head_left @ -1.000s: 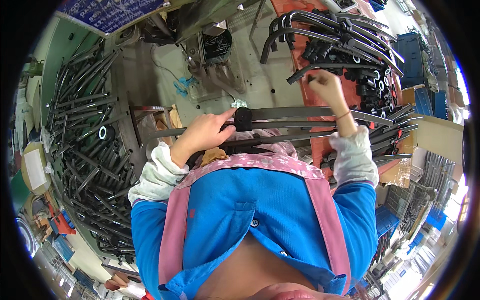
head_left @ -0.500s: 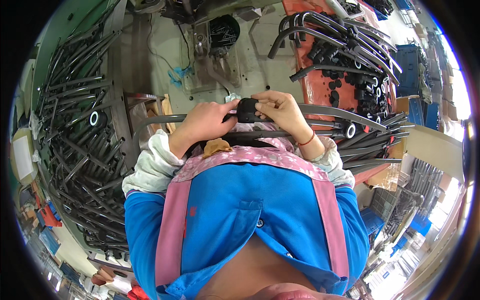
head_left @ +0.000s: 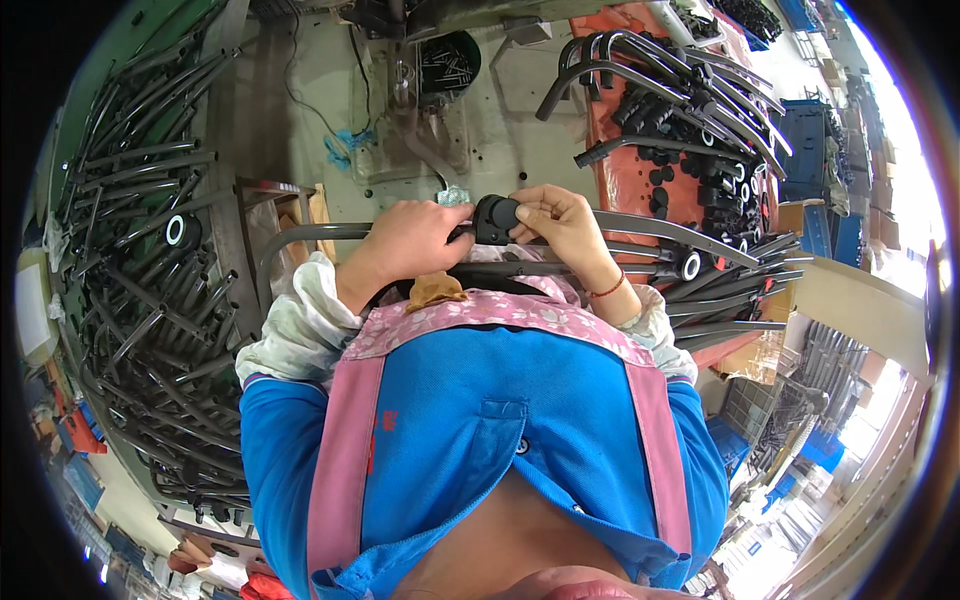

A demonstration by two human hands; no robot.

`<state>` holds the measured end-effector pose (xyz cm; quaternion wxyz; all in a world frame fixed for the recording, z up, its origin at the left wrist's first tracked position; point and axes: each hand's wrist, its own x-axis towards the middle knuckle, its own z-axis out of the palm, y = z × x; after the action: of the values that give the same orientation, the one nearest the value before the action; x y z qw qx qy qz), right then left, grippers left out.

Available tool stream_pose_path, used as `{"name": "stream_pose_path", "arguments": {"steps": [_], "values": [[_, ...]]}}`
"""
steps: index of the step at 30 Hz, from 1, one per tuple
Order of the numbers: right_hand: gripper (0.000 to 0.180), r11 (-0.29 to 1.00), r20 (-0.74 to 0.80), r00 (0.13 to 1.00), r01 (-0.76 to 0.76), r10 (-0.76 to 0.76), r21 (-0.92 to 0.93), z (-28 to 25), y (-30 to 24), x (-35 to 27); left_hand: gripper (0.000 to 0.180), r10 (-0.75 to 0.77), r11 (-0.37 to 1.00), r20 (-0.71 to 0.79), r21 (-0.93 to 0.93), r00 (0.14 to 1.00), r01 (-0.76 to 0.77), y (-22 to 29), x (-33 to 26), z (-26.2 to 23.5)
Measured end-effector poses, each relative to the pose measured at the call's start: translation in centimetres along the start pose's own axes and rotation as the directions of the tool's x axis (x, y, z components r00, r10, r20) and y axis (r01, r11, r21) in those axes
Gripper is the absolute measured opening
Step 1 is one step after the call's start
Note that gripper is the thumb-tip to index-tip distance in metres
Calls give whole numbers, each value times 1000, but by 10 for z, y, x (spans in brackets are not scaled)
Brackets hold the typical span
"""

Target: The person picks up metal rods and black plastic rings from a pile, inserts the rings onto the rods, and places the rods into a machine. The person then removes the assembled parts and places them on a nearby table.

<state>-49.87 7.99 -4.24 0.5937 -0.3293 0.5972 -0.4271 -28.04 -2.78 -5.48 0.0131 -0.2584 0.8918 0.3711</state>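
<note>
A dark bent metal tube [head_left: 310, 232] lies across in front of my body, with a black plastic joint [head_left: 488, 232] at its middle. My left hand [head_left: 415, 240] is closed around the tube and the joint's left side, its thumb and fingers partly hidden. Between the thumb and fingers of my right hand [head_left: 558, 220] is a round black cap [head_left: 505, 212], held against the joint's upper right. Whether the cap is seated cannot be seen. A second tube [head_left: 520, 268] runs close below, near my apron.
Piled dark tubes [head_left: 150, 300] fill the left side. On the right, a red-covered table [head_left: 600, 165] carries bent tubes [head_left: 640, 72] and small black caps [head_left: 660, 175]. More tubes [head_left: 730, 300] lie at my right. A black bin [head_left: 448, 65] of small parts stands ahead.
The round cap now shows plainly at the joint, where my right fingers covered it before. Those fingers have shifted to its right edge. My left hand keeps its grip; the view has moved slightly.
</note>
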Motion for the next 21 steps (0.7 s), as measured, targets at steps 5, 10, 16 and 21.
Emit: {"name": "stream_pose_path", "arguments": {"steps": [5,10,16,21], "values": [[18,929,-98,972,172,-214,-328,12,1,-4,39,-12,1000,17,15,1000,12,2,1,-3],[15,672,-7,870,376,-494,-638,20,2,-5,41,-2,999,43,43,999,0,2,1,-3],[14,482,90,743,515,-663,-709,20,-5,2,44,-39,997,89,63,995,33,9,-1,-6],[13,756,33,892,400,-450,-518,9,0,8,46,-39,998,99,49,994,34,10,-1,-7]]}}
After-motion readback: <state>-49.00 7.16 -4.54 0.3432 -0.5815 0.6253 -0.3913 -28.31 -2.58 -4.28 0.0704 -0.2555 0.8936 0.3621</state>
